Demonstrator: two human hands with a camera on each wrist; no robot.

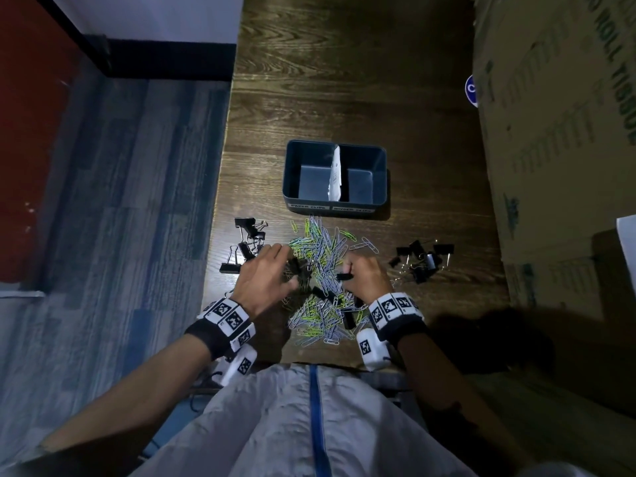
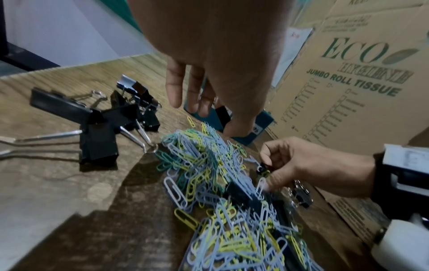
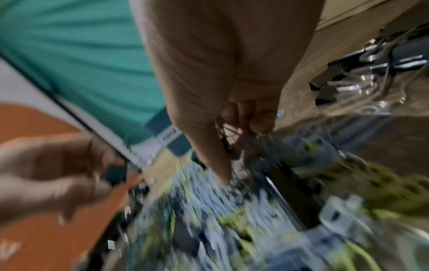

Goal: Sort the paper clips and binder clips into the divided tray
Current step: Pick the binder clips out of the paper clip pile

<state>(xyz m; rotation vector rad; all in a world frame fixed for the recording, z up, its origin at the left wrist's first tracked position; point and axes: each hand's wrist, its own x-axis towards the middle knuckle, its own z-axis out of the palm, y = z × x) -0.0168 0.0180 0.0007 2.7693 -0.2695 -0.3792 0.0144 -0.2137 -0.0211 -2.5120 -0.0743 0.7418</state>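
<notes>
Tray [image 1: 335, 201] dead ahead of my hands, beyond clip pile [image 1: 320, 270], long axis crosswise. Right hand [image 1: 366, 275] pinches binder clip [image 1: 344, 277], nearer binder side; left hand [image 1: 266, 278] fingers slack over pile.

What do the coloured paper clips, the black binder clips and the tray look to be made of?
Paper clips: likely wire with a plastic coating, given the matte pastel blue, yellow and green. Binder clips: black painted sheet metal, probably steel, with shiny bare wire handles. Tray: looks like moulded plastic, smooth dark blue walls with rounded corners; its white divider seems to be paper or card.
</notes>
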